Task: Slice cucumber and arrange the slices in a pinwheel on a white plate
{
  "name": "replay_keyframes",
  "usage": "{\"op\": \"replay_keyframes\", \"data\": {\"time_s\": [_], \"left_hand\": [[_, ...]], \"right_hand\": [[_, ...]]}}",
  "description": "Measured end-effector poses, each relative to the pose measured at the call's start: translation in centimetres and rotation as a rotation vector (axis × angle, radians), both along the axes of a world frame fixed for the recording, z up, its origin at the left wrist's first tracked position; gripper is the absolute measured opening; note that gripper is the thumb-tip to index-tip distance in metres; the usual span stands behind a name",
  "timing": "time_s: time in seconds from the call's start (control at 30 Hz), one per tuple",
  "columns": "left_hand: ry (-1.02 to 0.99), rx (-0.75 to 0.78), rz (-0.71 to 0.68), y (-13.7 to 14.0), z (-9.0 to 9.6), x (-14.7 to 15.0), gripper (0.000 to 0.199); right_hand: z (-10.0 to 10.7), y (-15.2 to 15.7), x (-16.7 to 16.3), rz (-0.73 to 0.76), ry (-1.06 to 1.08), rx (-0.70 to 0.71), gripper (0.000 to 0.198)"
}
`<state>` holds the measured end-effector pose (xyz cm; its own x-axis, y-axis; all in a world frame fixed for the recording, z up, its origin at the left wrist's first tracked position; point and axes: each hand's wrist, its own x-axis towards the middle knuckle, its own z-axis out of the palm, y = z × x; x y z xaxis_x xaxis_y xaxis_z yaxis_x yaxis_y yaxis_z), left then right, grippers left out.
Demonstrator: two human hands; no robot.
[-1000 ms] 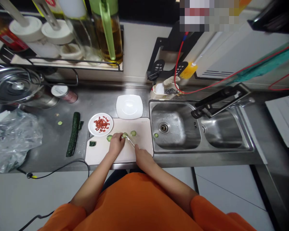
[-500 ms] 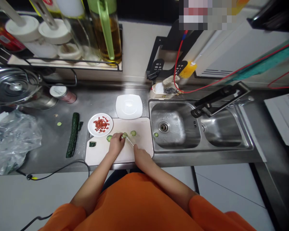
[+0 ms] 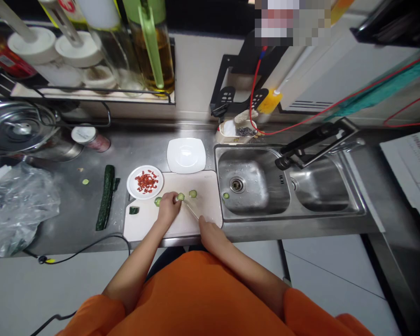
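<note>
My left hand [image 3: 168, 208] is closed on a small cucumber slice [image 3: 180, 197] over the white cutting board [image 3: 203, 219]. My right hand [image 3: 213, 233] grips a thin knife [image 3: 192, 210], its tip close to that slice. Another cucumber slice [image 3: 192, 193] lies to the right, and a cucumber piece [image 3: 157, 201] sits just left of my left hand. Near the board's left end is a dark green cucumber chunk [image 3: 134, 210]. A round white plate of red goji berries [image 3: 147, 181] overlaps the board's upper left corner. Behind the board rests a white square plate [image 3: 186, 155].
A long cucumber [image 3: 105, 198] lies left of the board, by a plastic bag [image 3: 28, 205] and a black cable [image 3: 87, 245]. The double sink [image 3: 255, 186], with a slice in its left edge, stands right. A bottle rack [image 3: 108, 95] hangs above the counter.
My right hand has drawn back slightly to the right and toward me with the knife. My left hand stays at the cucumber slice. The whole view has shifted a little.
</note>
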<state>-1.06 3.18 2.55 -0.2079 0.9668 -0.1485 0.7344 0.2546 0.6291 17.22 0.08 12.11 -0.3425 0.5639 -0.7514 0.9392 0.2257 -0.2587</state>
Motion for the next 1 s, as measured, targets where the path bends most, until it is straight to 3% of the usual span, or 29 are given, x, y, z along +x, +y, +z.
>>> {"op": "replay_keyframes", "data": {"time_s": [0.17, 0.33, 0.67, 1.0], "left_hand": [[-0.061, -0.028, 0.001, 0.3, 0.6, 0.2, 0.011], [-0.140, -0.072, 0.110, -0.1, 1.7, -0.4, 0.016], [-0.104, -0.102, 0.413, -3.7, 1.7, -5.9, 0.022], [0.004, -0.087, 0.367, -4.2, 1.1, -6.3, 0.022]], "right_hand": [[0.1, -0.2, 0.5, -0.011, 0.004, -0.013, 0.042], [0.1, 0.0, 0.8, -0.018, 0.002, -0.005, 0.039], [0.2, 0.1, 1.1, -0.020, 0.000, 0.006, 0.045], [-0.2, 0.2, 1.4, -0.014, 0.017, 0.035, 0.047]]}}
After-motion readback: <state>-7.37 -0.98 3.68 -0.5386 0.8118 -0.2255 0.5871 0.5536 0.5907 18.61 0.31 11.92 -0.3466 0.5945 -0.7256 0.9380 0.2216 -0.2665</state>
